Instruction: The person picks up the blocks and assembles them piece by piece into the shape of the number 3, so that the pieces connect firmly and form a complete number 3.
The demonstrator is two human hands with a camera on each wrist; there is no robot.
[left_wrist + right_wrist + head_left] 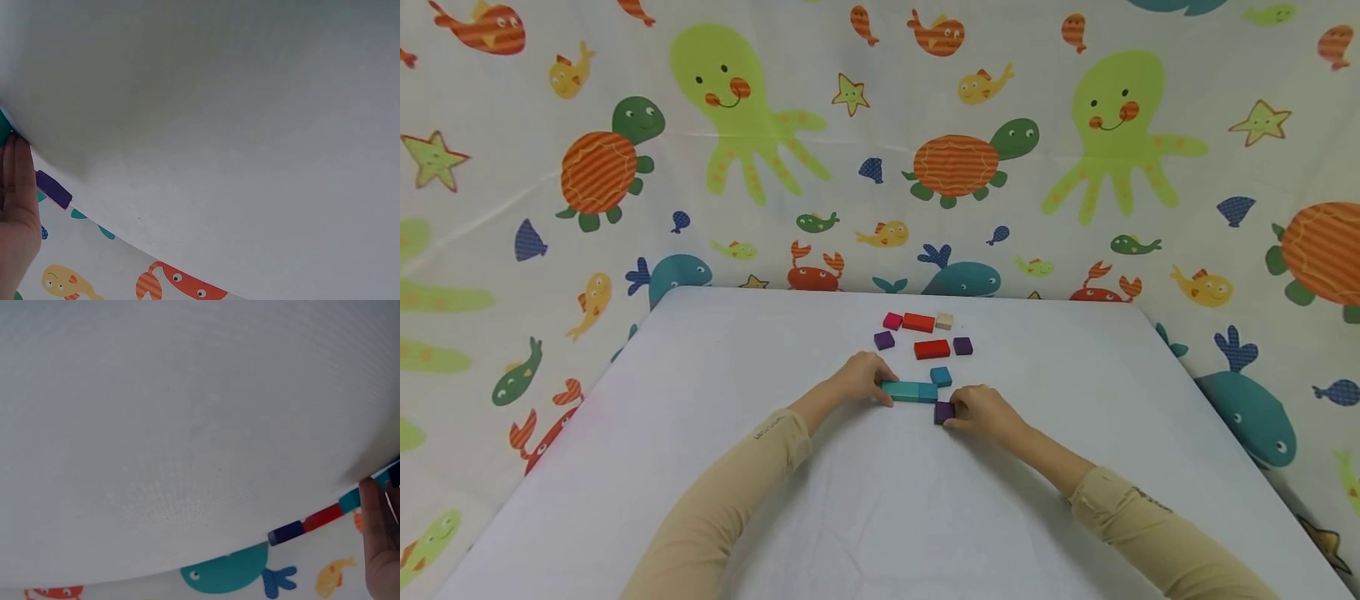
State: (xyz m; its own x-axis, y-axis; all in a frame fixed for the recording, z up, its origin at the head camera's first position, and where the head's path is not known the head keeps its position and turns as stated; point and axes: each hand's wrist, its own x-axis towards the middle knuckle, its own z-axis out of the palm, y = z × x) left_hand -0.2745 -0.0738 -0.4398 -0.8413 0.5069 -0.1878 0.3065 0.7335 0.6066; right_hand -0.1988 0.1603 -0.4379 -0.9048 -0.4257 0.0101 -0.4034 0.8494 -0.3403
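Note:
In the head view my left hand (859,377) pinches the left end of a long teal block (901,391), thumb in front and fingers behind. A blue block (928,392) touches that block's right end. Just behind them lies another blue block (941,377). My right hand (991,412) holds a dark purple block (943,412) between thumb and fingers, close to the front right corner of the row. Only the edge of the left hand (19,200) shows in the left wrist view. The right hand (380,540) sits at the right border of its wrist view.
Farther back on the white table (760,367) lie two red blocks (932,349), a pink block (892,321), a cream block (944,321) and two purple blocks (884,340). A cloth with sea animals (880,125) hangs behind the table.

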